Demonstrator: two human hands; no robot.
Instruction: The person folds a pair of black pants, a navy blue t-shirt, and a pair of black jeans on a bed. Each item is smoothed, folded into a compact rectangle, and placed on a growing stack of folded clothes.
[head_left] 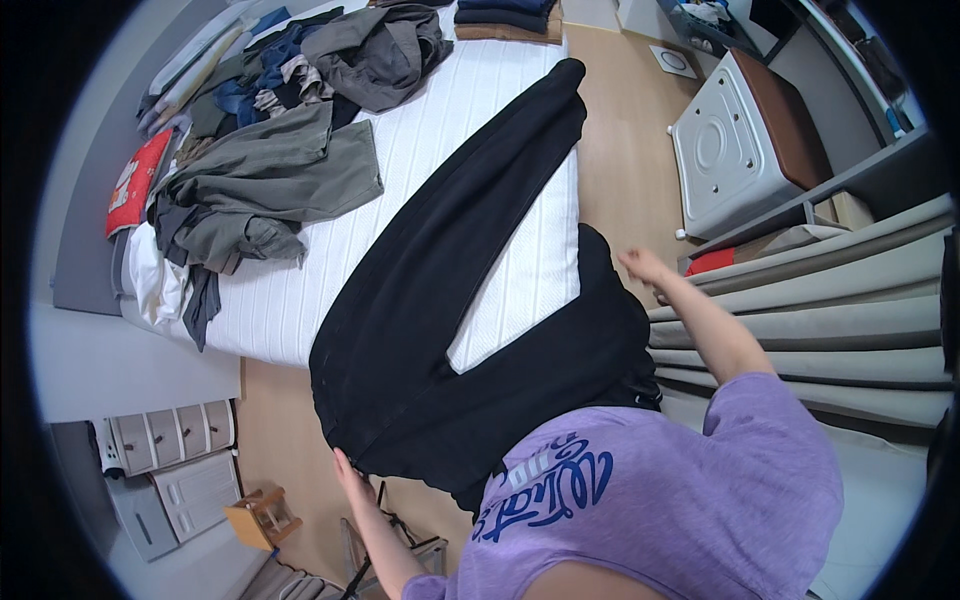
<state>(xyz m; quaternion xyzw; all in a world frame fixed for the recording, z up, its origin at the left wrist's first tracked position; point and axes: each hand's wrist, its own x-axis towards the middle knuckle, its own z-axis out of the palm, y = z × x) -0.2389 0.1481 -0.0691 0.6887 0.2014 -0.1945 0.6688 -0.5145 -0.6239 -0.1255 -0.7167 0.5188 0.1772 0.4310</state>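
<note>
A pair of black trousers (400,300) is spread over the front right part of the white mattress (420,140). One leg stretches toward the far edge; the other bends right and hangs past the mattress side. At the near left corner of the trousers, my left hand (350,478) is closed on their waist edge, its fingertips partly hidden by the cloth. Just right of the hanging leg, my right hand (643,270) is in the air with curled fingers, apart from the fabric, and nothing shows in it.
Grey-green trousers (270,170), a dark grey garment (375,50) and other clothes lie heaped on the mattress's left. Folded dark clothes (505,18) are stacked at the back. A white cabinet with a brown top (730,140) and a striped curtain (830,280) stand right. A small wooden stool (262,518) is lower left.
</note>
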